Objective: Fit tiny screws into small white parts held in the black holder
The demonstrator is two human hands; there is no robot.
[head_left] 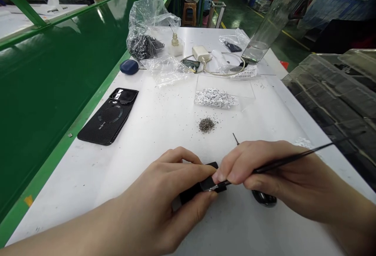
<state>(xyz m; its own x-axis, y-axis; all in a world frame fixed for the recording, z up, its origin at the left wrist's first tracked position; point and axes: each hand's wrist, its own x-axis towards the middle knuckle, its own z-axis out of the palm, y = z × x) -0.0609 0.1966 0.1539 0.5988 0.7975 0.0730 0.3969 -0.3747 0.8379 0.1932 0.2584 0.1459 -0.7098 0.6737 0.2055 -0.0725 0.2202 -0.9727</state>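
Observation:
My left hand pinches a small black rectangular piece between thumb and fingers, low over the white workbench. My right hand holds long, fine black tweezers, and their metal tips touch the piece. A thin dark pin sticks up behind my right fingers. Under that hand lies a glossy black oval object, partly hidden. Ahead of my hands are a small heap of dark grains and white small parts in a clear bag.
A black phone case lies at left, before a green panel. Farther back are a plastic bag of black parts, a small glass bottle, a white charger and a tall clear bottle. Clear dark trays stand at right.

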